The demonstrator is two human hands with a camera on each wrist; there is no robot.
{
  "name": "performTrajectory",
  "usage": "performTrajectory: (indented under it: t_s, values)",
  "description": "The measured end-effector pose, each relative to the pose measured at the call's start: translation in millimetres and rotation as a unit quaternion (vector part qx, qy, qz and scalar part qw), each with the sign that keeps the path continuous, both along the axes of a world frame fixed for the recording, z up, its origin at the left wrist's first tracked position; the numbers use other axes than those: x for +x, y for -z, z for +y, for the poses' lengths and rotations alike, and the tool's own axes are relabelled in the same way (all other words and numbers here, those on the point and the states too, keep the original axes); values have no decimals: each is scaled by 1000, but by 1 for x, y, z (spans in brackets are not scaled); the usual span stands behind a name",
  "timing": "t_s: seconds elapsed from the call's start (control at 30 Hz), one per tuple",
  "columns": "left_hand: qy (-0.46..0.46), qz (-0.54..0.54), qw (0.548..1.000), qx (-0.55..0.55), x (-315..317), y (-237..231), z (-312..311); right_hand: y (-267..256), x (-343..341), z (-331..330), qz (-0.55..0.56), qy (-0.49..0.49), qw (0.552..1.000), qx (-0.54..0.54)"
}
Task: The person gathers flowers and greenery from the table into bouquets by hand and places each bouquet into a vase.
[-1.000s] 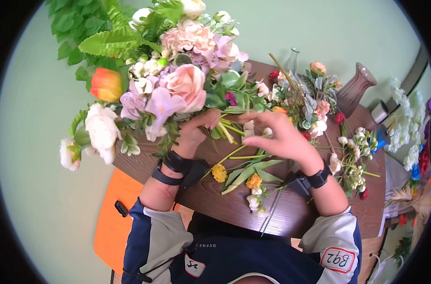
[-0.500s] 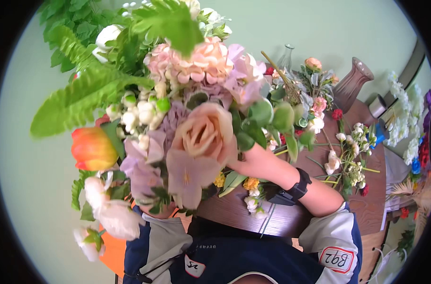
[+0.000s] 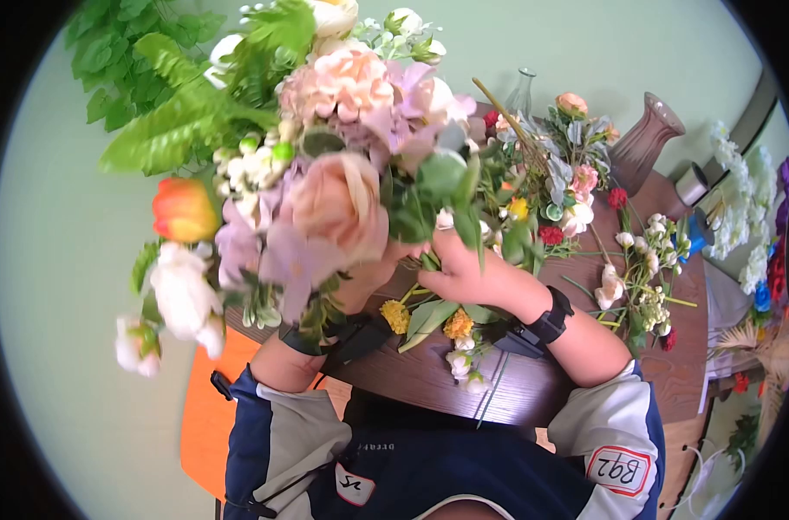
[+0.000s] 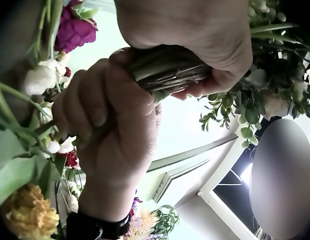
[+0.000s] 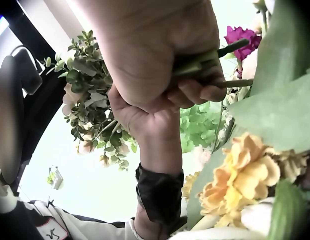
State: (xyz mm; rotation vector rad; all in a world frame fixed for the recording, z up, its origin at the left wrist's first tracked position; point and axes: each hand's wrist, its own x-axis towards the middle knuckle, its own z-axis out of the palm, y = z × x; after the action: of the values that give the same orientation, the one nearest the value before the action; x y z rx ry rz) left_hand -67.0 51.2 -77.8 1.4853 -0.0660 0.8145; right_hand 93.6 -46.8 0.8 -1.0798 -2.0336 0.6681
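Observation:
My left hand (image 3: 370,279) grips the gathered stems of a large bouquet (image 3: 347,87), partly hidden behind its blossoms. The bouquet tilts to the left and carries a pink rose (image 3: 338,208), lilac blooms, an orange tulip (image 3: 185,210), white flowers and fern leaves. Right beside it, my right hand (image 3: 468,273) also has its fingers curled round the stems. In the left wrist view the stem bundle (image 4: 170,70) shows between both hands. Cut stem ends (image 5: 202,67) stick out of the right hand's grip in the right wrist view.
On the brown table (image 3: 533,394) lie yellow flowers (image 3: 457,324), long green leaves (image 3: 429,328) and small white blooms (image 3: 650,251). Farther back stand a purple glass vase (image 3: 646,143), a clear vase (image 3: 523,91) and a mixed flower bunch (image 3: 572,173). An orange chair (image 3: 208,433) is at left.
The bouquet swung toward me and down, then back up and away. My right hand, apart from the stems with spread fingers a second ago, now holds them beside my left hand.

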Motion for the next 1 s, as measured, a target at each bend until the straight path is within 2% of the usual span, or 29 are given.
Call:
performTrajectory:
  t_s: [0.03, 0.07, 0.1, 0.13, 0.17, 0.2, 0.23, 0.27, 0.3, 0.37, 0.47, 0.57, 0.63, 0.8, 0.93, 1.0]
  values:
    - [-44, -1, 999, -16, 5, -19, -10, 2, 2, 3, -20, -1, 997, -70]
    - [-89, -1, 996, -33, 9, -40, -20, 8, 3, 7, -19, -1, 997, -72]
    - [-132, -1, 990, -49, 13, -53, -28, 16, 5, 11, 40, -36, 997, -55]
    - [-131, 0, 990, -50, 16, -59, -34, 25, 7, 17, 98, -70, 992, -38]
    - [-150, -1, 983, -111, 20, -63, -39, 38, 9, 28, 141, -131, 981, -18]
    - [-168, -3, 971, -171, 22, -64, -41, 30, 11, 24, 141, -129, 981, -17]
    - [-173, 10, 960, -218, 22, -61, -41, 16, 13, 18, 187, -133, 950, -212]
    - [-172, 11, 961, -218, 20, -61, -41, 8, 14, 14, 225, -132, 880, -398]
    - [-185, 29, 949, -255, 19, -61, -42, 14, 13, 15, 269, -154, 851, -424]
    - [-198, 48, 934, -293, 19, -62, -42, 21, 13, 18, 272, -169, 842, -434]
    - [-190, 6, 950, -247, 22, -68, -44, 19, 13, 19, 283, -198, 817, -462]
    - [-147, -18, 953, -265, 21, -68, -43, 15, 13, 17, 299, -219, 784, -498]
    - [-39, -30, 976, -214, 18, -62, -31, 16, 13, 16, 308, -224, 768, -515]
    - [20, -35, 971, -235, 23, -59, -22, 19, 17, 18, 338, -243, 725, -548]
    - [62, -59, 959, -269, 24, -58, -22, 26, 15, 20, 337, -234, 736, -538]
    - [33, -47, 962, -267, 23, -57, -22, 23, 11, 19, 323, -201, 769, -513]
